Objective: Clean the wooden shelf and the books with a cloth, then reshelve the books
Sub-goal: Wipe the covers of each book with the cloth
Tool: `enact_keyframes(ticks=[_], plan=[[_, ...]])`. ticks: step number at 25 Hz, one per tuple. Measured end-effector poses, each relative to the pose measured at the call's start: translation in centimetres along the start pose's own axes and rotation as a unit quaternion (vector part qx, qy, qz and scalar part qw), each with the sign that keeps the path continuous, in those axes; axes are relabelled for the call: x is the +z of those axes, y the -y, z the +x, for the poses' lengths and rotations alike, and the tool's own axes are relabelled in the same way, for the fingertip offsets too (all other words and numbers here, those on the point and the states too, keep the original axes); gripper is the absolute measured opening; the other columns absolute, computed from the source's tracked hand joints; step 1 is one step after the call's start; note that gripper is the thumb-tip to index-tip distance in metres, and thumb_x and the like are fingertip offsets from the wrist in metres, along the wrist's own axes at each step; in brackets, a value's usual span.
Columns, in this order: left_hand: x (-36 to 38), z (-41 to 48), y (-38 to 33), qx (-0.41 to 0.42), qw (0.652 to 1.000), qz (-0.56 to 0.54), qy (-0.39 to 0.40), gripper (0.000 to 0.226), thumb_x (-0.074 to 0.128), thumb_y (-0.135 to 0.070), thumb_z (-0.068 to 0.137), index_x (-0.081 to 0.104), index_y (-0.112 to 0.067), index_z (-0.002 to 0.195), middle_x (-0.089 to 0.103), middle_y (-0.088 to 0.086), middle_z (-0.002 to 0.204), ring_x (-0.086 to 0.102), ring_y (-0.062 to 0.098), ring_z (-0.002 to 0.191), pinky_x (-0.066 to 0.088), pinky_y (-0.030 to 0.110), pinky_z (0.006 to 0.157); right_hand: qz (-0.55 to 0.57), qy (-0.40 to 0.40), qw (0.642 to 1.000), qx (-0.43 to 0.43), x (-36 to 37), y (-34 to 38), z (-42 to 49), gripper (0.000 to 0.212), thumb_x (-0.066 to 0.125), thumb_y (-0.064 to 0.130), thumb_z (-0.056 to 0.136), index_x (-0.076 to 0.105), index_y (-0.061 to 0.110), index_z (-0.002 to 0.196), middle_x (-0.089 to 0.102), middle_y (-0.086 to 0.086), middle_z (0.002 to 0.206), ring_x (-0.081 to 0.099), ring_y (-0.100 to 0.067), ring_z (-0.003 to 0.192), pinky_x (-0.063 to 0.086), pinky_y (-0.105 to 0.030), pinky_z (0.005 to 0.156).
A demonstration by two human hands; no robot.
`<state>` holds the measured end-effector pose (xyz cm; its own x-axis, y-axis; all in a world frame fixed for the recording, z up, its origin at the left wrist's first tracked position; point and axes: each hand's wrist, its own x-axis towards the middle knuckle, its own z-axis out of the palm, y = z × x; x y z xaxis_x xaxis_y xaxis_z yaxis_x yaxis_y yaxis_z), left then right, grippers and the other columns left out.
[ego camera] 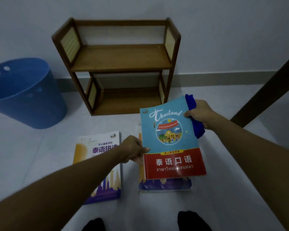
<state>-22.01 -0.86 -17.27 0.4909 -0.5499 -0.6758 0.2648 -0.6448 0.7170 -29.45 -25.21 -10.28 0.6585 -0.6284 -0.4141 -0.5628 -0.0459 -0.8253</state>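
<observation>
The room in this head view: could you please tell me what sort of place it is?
Probably a room in a home: a small wooden shelf stands on the pale floor against the wall, a blue bin sits beside it, and language books lie on the floor.

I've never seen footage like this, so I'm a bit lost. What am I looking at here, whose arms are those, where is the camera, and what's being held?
There is no machine here. A person wears a camera on the head, so the single picture looks forward and down at their own arms. The left hand grips the left edge of the Thailand book. The right hand pinches its right edge together with a blue cloth. Both tiers of the wooden shelf by the wall hold no books. On the pale floor, one book lies flat on the left, and at least one more lies below the held one. A blue bin stands left of the shelf.
</observation>
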Motion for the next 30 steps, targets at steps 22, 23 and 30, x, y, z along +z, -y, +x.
enact_keyframes(ticks=[22,23,30], plan=[[0.5,4.0,5.0,-0.047,0.989,0.134,-0.047,0.017,0.071,-0.016,0.082,0.064,-0.001,0.083,0.071,0.014,0.087,0.069,0.018,0.066,0.057,0.026,0.048,-0.057,0.004,0.998,0.0,3.9,-9.6,3.4,0.042,0.07,-0.003,0.078,0.057,0.003,0.118,0.064,-0.015,0.115,0.062,-0.032,0.101,0.052,-0.047,0.089],[0.6,4.0,5.1,-0.044,0.988,0.139,-0.05,0.016,0.071,-0.017,0.082,0.063,-0.002,0.081,0.071,0.014,0.086,0.07,0.019,0.066,0.057,0.026,0.048,-0.064,-0.001,0.998,0.0,3.9,-9.6,3.4,0.043,0.07,-0.003,0.078,0.057,0.002,0.118,0.064,-0.015,0.115,0.061,-0.031,0.101,0.052,-0.046,0.089],[0.8,4.2,5.4,-0.024,0.986,0.151,-0.071,0.017,0.071,-0.017,0.082,0.06,-0.005,0.074,0.071,0.015,0.083,0.07,0.019,0.064,0.058,0.027,0.052,-0.07,-0.019,0.997,-0.01,4.1,-9.7,3.5,0.041,0.069,-0.004,0.079,0.057,0.002,0.118,0.063,-0.015,0.116,0.06,-0.028,0.097,0.051,-0.037,0.083]])
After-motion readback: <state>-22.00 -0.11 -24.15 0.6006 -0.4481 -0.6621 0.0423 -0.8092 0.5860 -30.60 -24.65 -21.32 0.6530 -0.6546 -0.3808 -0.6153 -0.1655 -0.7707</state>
